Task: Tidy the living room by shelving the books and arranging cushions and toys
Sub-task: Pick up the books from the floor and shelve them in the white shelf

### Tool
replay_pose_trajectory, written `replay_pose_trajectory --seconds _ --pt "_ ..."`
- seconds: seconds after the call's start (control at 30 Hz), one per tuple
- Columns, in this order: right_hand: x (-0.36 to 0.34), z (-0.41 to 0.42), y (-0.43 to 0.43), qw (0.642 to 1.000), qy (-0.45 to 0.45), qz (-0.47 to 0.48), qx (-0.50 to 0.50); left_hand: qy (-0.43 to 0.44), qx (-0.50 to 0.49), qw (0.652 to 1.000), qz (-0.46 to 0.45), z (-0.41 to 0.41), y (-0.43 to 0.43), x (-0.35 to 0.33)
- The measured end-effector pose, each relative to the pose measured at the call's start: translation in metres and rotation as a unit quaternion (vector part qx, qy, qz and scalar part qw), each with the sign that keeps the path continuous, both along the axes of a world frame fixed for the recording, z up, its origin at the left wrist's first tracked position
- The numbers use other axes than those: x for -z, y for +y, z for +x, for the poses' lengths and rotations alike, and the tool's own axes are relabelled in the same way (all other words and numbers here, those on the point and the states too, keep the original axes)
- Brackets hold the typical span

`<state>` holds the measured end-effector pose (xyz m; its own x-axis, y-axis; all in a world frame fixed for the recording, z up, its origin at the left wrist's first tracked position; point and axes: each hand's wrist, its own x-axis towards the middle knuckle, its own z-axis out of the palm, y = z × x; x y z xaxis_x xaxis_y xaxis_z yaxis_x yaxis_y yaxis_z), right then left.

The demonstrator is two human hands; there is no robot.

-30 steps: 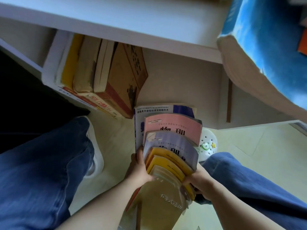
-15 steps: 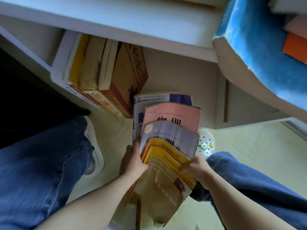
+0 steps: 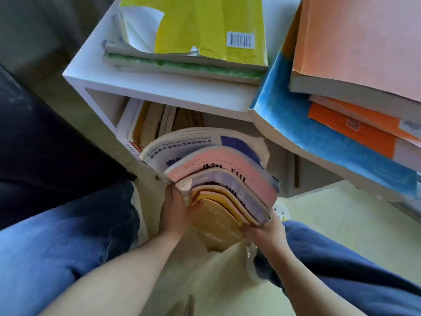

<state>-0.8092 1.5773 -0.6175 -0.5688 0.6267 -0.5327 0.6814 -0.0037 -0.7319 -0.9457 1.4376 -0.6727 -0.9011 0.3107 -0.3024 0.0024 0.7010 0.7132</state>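
A fanned stack of soft-cover books (image 3: 216,176), with pink, lilac, yellow and tan covers, is held up in front of the white shelf unit (image 3: 159,87). My left hand (image 3: 174,210) grips the stack's left edge. My right hand (image 3: 262,231) grips its lower right corner. Behind the stack, several books (image 3: 148,124) stand in the shelf's lower compartment, partly hidden by it.
On top of the shelf lies a pile with a yellow book (image 3: 211,26). At the right, a blue book (image 3: 319,133) carries orange books (image 3: 360,46) and overhangs. A dark sofa (image 3: 45,137) stands at left. My knees in blue jeans (image 3: 57,254) flank the pale floor (image 3: 341,215).
The stack has risen from near the floor to the level of the lower compartment's opening. The view has tilted up, so the shelf top and its book piles now show.
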Motion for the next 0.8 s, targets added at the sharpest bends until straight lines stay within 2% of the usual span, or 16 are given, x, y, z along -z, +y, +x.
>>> replay_pose_trajectory --seconds 0.13,0.3,0.53,0.63,0.8 --pt "0.01 0.003 -0.007 0.999 -0.015 0.016 -0.049 -0.042 -0.001 0.999 0.026 -0.001 -0.016 0.035" --pt "0.014 0.002 -0.029 0.995 -0.034 -0.038 -0.084 -0.037 0.028 0.992 0.115 -0.008 -0.023 0.032" --pt "0.009 -0.001 -0.033 0.985 -0.058 -0.1 -0.124 -0.03 0.093 0.99 0.106 -0.009 -0.024 0.033" --pt "0.011 0.001 -0.026 0.99 -0.049 -0.109 -0.073 -0.068 0.099 0.987 0.11 -0.013 -0.021 0.032" --pt "0.007 -0.004 -0.013 0.996 -0.026 -0.077 0.021 -0.137 0.047 0.985 0.089 -0.01 -0.018 0.037"
